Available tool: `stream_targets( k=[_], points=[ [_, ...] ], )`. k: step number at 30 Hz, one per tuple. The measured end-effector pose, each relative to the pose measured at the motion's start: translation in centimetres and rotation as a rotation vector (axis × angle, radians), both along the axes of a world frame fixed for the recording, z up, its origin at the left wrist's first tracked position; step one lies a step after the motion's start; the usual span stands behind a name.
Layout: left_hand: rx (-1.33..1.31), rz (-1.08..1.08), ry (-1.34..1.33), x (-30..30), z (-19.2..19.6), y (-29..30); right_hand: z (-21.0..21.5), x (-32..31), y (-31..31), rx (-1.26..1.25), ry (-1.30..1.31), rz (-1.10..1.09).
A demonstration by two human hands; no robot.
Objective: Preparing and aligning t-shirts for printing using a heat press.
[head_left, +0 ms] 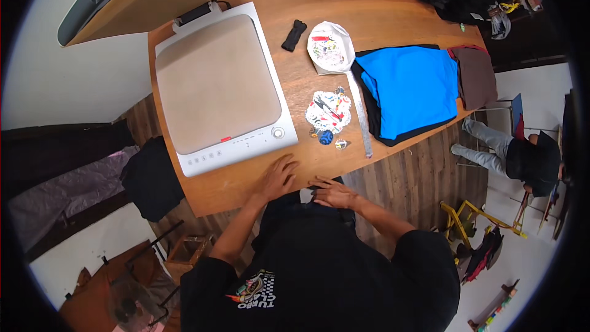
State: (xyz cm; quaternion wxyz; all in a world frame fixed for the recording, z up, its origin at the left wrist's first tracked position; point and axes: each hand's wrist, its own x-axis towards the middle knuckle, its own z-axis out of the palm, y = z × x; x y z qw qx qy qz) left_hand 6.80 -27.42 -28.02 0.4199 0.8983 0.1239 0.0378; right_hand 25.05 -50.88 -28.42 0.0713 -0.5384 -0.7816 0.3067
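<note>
My left hand [279, 179] lies flat at the front edge of the wooden table [239, 187], fingers spread and nothing in it. Beside it, at the same edge, my right hand [333, 195] reaches inward with its fingers stretched out, near a small pale patch [306, 195] I cannot make out. Closest to my left hand is a heat press [215, 80] with a beige lower plate and its lid raised. Ahead of my right hand are a white patterned sheet [316, 122] with a dark slim tool [329, 109] on it and several small round printed cutouts [326, 138] around it.
Folded blue cloth [415, 89] lies on black cloth at the right, beside brown cloth [476, 77]. A metal ruler [361, 117] runs alongside. Farther back are a white bag [332, 49] of printed pieces and a black bundle [294, 35]. Another person [522, 157] is at the far right.
</note>
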Motion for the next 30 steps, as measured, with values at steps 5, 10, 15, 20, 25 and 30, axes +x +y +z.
stream_targets(
  k=[5,10,15,20,25,30],
  points=[
    [0.242,0.005,0.053,1.3,-2.7,-5.6,1.5,1.0,-1.1,0.085,0.263,-0.439],
    [0.177,-0.317,0.135,-1.8,-4.8,-10.9,0.6,0.1,0.4,0.274,0.115,-0.498],
    [-0.023,-0.443,0.014,-5.2,-4.5,-10.6,-0.6,-2.9,-4.0,-0.039,-0.019,-0.604],
    [0.181,0.161,0.063,-8.0,-2.1,-9.3,-1.4,-5.0,-12.6,-0.012,-0.159,-1.235],
    [0.318,0.24,0.255,-14.0,-2.0,-11.1,-2.9,-6.6,-18.9,-0.218,-0.089,-1.393],
    [-0.135,0.519,0.22,-23.6,-3.1,-15.5,-3.7,-7.8,-16.7,-0.249,0.036,-1.234]
  ],
)
